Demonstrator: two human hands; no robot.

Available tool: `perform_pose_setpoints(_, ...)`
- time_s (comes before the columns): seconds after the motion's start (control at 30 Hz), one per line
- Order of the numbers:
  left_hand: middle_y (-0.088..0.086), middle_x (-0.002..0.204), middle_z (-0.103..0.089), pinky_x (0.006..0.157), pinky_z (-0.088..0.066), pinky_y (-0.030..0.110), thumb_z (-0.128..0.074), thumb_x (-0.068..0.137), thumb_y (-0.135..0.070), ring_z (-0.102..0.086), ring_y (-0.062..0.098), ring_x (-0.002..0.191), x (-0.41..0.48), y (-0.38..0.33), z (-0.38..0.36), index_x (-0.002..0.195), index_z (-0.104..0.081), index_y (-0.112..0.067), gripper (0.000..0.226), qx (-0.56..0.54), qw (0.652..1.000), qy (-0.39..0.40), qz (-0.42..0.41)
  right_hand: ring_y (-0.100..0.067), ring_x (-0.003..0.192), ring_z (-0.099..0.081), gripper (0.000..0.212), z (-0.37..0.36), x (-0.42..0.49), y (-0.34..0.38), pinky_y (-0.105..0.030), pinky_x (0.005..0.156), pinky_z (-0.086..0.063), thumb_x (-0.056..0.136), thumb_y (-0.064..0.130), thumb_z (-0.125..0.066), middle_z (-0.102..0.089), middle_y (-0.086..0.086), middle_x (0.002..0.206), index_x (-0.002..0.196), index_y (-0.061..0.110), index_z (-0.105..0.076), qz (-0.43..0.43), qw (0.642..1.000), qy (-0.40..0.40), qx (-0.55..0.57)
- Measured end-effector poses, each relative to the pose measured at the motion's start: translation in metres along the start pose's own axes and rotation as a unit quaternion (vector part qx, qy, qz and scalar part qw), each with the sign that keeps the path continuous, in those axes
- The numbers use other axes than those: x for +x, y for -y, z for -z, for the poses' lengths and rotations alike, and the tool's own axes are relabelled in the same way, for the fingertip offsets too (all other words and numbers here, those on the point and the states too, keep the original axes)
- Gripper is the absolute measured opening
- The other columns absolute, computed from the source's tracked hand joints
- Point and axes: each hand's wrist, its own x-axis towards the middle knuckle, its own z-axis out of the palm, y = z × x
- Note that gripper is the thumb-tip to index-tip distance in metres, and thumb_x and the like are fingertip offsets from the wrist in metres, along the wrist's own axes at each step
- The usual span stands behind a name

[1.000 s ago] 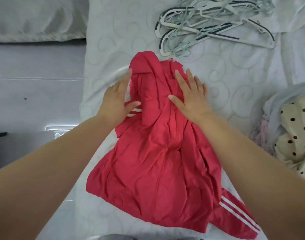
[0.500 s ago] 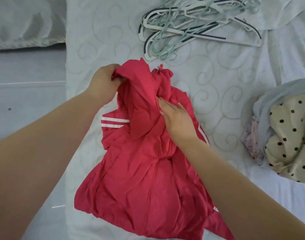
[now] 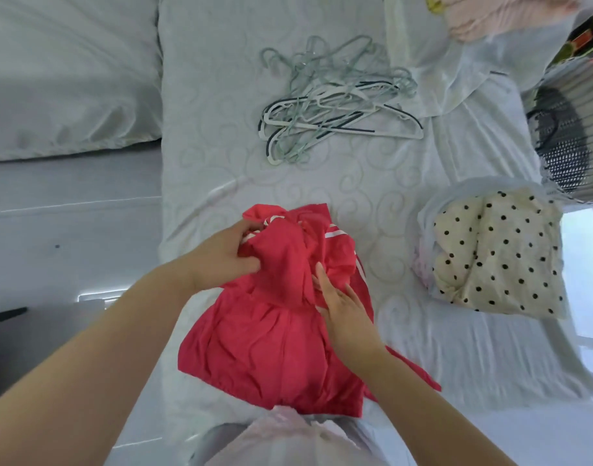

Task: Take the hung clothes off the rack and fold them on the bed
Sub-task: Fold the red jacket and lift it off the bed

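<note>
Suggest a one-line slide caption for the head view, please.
Left hand grips the bunched red jacket while the right hand presses it on the bed, hangers beyond.

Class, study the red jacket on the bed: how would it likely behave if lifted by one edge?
Probably floppy: the red jacket bunches into soft folds where the left hand grips it. Likely light: the thin fabric creases finely and lies flat on the bed. Possibly slippery: the right hand presses flat on it, perhaps to steady it.

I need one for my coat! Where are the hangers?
In the head view, the hangers lie in a heap on the bed, top middle, beyond the red jacket and up-left of the polka-dot cloth.
</note>
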Motion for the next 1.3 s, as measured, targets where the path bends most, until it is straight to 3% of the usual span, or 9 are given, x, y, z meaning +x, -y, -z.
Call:
perform_pose_setpoints(0.2, -0.005, 0.114, -0.054, 0.099, -0.035, 0.024, -0.047, 0.086, -0.060, -0.051, 0.015, 0.108, -0.027, -0.018, -0.036, 0.115, -0.062, -0.015, 0.055, -0.073, 0.982, -0.087, 0.153, -0.016, 0.127, -0.048, 0.062, 0.021, -0.042, 0.033, -0.036, 0.113, -0.014, 0.087, 0.028, -0.023, -0.052, 0.000, 0.138, 0.147, 0.017, -0.026, 0.007, 0.998, 0.040, -0.037)
perform_pose_setpoints(0.37, 0.002, 0.068, -0.049, 0.056, -0.034, 0.015, -0.045, 0.097, -0.018, -0.044, 0.012, 0.063, -0.063, -0.031, -0.061, 0.081, -0.055, -0.011, 0.020, 0.058, 0.992, -0.111, 0.021, -0.015, 0.120, -0.052, 0.057, 0.040, -0.071, 0.030, -0.040, 0.116, -0.021, 0.090, 0.025, -0.042, -0.057, 0.005, 0.131, 0.146, 0.023, -0.030, 0.002, 0.998, 0.050, -0.043)
perform_pose_setpoints(0.57, 0.000, 0.125, -0.055, 0.094, -0.037, 0.014, -0.041, 0.098, -0.016, -0.052, 0.018, 0.114, -0.104, -0.052, -0.068, 0.133, -0.041, -0.012, 0.035, 0.162, 0.978, 0.008, -0.133, -0.017, 0.121, -0.051, 0.040, 0.095, -0.061, 0.052, -0.022, 0.104, -0.033, 0.093, 0.017, -0.055, -0.056, -0.004, 0.131, 0.132, 0.011, -0.051, -0.101, 0.977, -0.117, 0.145)
perform_pose_setpoints(0.7, 0.000, 0.129, -0.056, 0.088, -0.035, 0.014, -0.037, 0.099, -0.020, -0.055, 0.022, 0.111, -0.129, -0.080, -0.075, 0.144, -0.027, -0.024, 0.047, 0.299, 0.934, 0.035, -0.190, -0.004, 0.119, -0.042, 0.051, 0.139, -0.043, 0.090, -0.025, 0.107, -0.032, 0.091, 0.033, -0.058, -0.048, 0.005, 0.132, 0.136, 0.015, -0.043, -0.111, 0.949, -0.136, 0.264)
perform_pose_setpoints(0.8, 0.004, 0.120, -0.060, 0.082, -0.039, 0.024, -0.033, 0.100, -0.024, -0.058, 0.026, 0.100, -0.143, -0.087, -0.083, 0.144, -0.025, -0.030, 0.046, 0.394, 0.898, 0.056, -0.190, -0.016, 0.131, -0.038, 0.081, 0.148, -0.035, 0.107, -0.029, 0.107, -0.031, 0.078, 0.040, -0.071, -0.040, 0.002, 0.143, 0.144, 0.018, -0.030, -0.122, 0.982, -0.008, 0.141)
perform_pose_setpoints(0.9, 0.002, 0.119, -0.060, 0.086, -0.042, 0.030, -0.032, 0.100, -0.026, -0.057, 0.025, 0.102, -0.152, -0.082, -0.087, 0.144, -0.023, -0.038, 0.047, 0.422, 0.887, 0.078, -0.167, -0.023, 0.119, -0.051, 0.040, 0.142, -0.032, 0.106, -0.031, 0.097, -0.040, 0.084, 0.029, -0.066, -0.057, -0.003, 0.129, 0.122, 0.021, -0.059, -0.122, 0.985, 0.086, -0.088)
perform_pose_setpoints(1.1, -0.004, 0.089, -0.060, 0.063, -0.043, 0.007, -0.062, 0.087, -0.027, -0.060, -0.006, 0.070, -0.154, -0.086, -0.068, 0.107, -0.057, -0.011, 0.026, 0.073, 0.989, -0.090, -0.091, -0.010, 0.060, -0.048, 0.036, 0.160, -0.039, 0.111, -0.026, 0.063, -0.031, 0.093, 0.030, -0.056, -0.049, 0.008, 0.058, 0.057, 0.030, -0.050, -0.064, 0.984, -0.131, 0.100)
perform_pose_setpoints(1.2, 0.005, 0.103, -0.063, 0.058, -0.052, 0.015, -0.047, 0.094, -0.031, -0.067, 0.001, 0.068, -0.141, -0.107, -0.055, 0.117, -0.052, -0.007, 0.034, -0.266, 0.956, -0.123, -0.011, -0.017, 0.061, -0.053, 0.031, 0.165, -0.041, 0.127, -0.035, 0.065, -0.042, 0.094, 0.027, -0.054, -0.059, -0.012, 0.065, 0.075, 0.003, -0.062, -0.019, 0.958, -0.174, 0.228)
perform_pose_setpoints(1.3, 0.001, 0.101, -0.070, 0.071, -0.054, 0.029, -0.041, 0.088, -0.057, -0.067, 0.017, 0.089, -0.120, -0.122, -0.037, 0.115, -0.062, -0.017, 0.052, -0.319, 0.940, -0.119, 0.020, -0.005, 0.054, -0.036, 0.037, 0.162, -0.049, 0.141, -0.026, 0.055, -0.032, 0.094, 0.026, -0.054, -0.040, -0.002, 0.056, 0.065, 0.004, -0.047, 0.036, 0.955, -0.146, 0.256)
